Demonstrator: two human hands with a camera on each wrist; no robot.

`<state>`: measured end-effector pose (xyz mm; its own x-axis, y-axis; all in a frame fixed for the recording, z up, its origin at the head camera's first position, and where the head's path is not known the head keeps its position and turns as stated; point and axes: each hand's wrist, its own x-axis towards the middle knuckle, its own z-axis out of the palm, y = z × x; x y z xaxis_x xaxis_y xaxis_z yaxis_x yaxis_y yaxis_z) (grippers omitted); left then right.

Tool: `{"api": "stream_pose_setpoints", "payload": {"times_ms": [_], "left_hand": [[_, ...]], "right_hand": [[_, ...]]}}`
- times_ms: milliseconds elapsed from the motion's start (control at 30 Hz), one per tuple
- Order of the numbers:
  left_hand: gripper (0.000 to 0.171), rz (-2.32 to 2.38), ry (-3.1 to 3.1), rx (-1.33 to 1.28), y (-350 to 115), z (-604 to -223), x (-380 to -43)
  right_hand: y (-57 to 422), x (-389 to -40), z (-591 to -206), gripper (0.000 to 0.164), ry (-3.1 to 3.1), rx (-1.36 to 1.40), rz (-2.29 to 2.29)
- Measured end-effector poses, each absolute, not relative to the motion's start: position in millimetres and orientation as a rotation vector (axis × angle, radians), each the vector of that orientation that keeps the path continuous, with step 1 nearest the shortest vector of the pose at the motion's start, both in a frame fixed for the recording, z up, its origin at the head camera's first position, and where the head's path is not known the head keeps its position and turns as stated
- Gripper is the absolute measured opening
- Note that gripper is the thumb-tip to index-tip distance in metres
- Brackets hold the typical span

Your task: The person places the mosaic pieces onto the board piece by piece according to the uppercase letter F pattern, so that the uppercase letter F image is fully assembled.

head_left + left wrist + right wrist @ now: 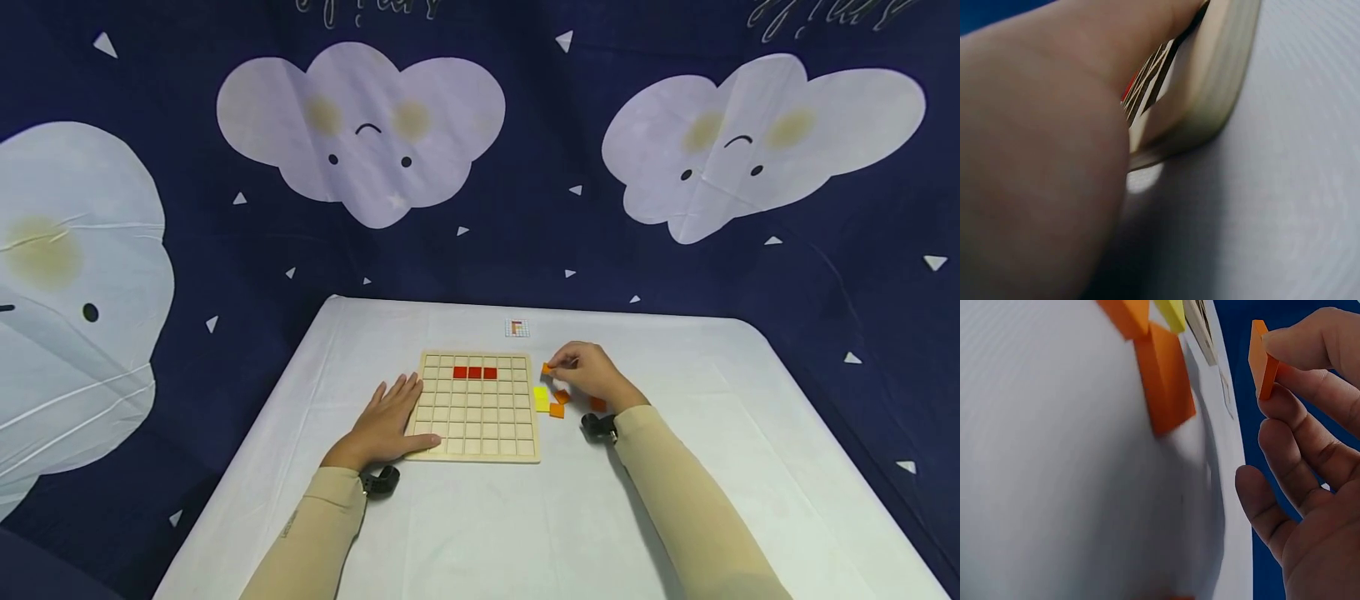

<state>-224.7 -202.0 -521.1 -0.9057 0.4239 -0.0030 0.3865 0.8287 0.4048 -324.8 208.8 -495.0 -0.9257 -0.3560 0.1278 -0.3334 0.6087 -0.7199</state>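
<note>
Board [480, 457] holds three red tiles [475, 373]; left hand [384, 423] lies spread on its left edge, right hand [594, 371] pinches an orange tile [1260, 359], yellow tiles [542, 399] and loose orange tiles [557, 411] lie unplaced beside the board

Readable text: none. Script lettering [832, 12] on dark blue backdrop [555, 167], far beyond left hand [386, 423] and right hand [592, 371]: upside down, cut off at top. Small mark [288, 523] on left sleeve [311, 542], behind left hand: illegible.

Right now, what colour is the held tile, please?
The tile is orange, clearest in the right wrist view.
</note>
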Motion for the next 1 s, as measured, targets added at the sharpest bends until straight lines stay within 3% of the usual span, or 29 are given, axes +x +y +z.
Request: {"api": "stream_pose_setpoints", "payload": {"times_ms": [1000], "left_hand": [[0.116,0.61,2.911,0.643,-203,-521,-225]], "right_hand": [[148,-326,-490,0.006,2.702,-0.808,-1.263]]}}
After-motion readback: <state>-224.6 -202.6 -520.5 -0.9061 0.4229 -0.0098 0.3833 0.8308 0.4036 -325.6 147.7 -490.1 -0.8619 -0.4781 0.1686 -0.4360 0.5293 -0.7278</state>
